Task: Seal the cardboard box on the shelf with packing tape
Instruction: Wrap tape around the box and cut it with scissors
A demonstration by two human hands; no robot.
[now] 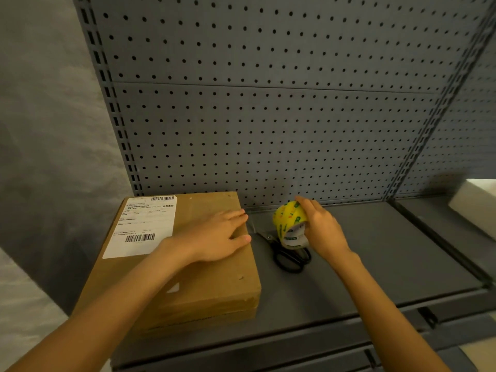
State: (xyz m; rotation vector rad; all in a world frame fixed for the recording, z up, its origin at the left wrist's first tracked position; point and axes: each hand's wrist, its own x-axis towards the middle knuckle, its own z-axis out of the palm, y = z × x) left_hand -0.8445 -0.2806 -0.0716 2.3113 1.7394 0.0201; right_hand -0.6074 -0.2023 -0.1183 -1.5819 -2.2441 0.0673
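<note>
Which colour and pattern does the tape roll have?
The tape roll is yellow with small green printed marks, as the head view shows.

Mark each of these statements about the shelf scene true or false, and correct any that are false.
1. The left hand lies flat on top of the cardboard box. True.
2. The right hand holds a pair of scissors. False: it grips the yellow tape roll; the scissors lie on the shelf below it.
3. A white shipping label is stuck on the box top. True.
4. The tape roll is plain brown. False: it is yellow with green print.
5. The box stands to the right of the scissors. False: it stands to their left.
</note>
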